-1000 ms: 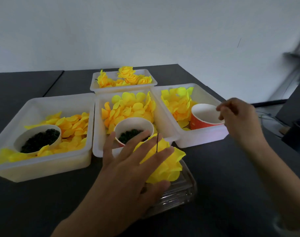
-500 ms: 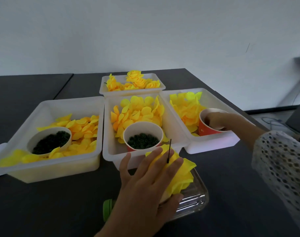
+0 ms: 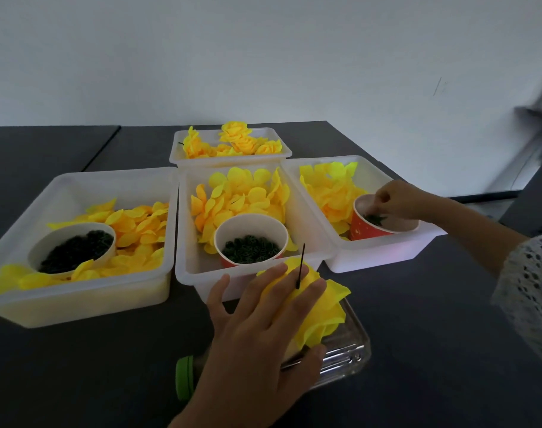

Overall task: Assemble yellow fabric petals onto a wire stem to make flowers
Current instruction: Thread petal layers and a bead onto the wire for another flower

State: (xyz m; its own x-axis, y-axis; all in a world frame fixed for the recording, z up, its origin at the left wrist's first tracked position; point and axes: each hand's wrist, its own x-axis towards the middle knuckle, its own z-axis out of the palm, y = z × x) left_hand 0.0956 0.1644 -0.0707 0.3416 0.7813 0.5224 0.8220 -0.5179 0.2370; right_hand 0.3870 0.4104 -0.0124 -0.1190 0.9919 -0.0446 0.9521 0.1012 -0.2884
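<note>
My left hand (image 3: 263,332) lies flat over a stack of yellow fabric petals (image 3: 322,307) threaded on a thin black wire stem (image 3: 300,267), which pokes up between my fingers. The stack rests on a clear plastic container (image 3: 347,359). My right hand (image 3: 399,202) reaches into a red paper cup (image 3: 368,230) in the right bin, fingertips pinched just above small dark green pieces (image 3: 374,218). Whether a piece is pinched I cannot tell.
Three white bins (image 3: 87,295) (image 3: 189,267) (image 3: 387,257) hold loose yellow petals, and the left and middle ones hold cups of dark green rings (image 3: 75,251) (image 3: 251,248). A rear bin (image 3: 229,159) holds finished yellow flowers. A green cap (image 3: 183,378) lies by my left wrist on the dark table.
My right hand moved from the rim of the red cup down into it and now pinches over the green pieces. My left hand stays pressed on the petal stack.
</note>
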